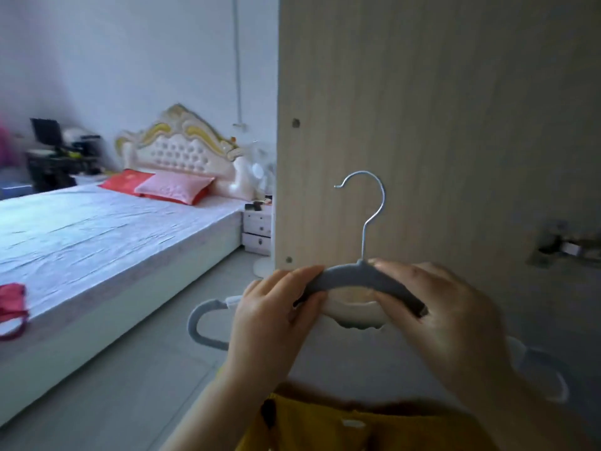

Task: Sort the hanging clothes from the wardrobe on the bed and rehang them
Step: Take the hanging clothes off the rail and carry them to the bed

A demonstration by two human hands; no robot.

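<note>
Nearest, yellow cloth (325,428) shows below; left hand (270,323) and right hand (455,320) each pinch the hanger (351,275) before the wardrobe (422,109). A second hanger (208,320) beneath may tangle or drop. Well beyond, left, lies the bed (97,239).

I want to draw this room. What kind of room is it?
Most likely a bedroom. There is a bed with a padded headboard and pillows, and a hanger held up next to a wooden wardrobe.
</note>
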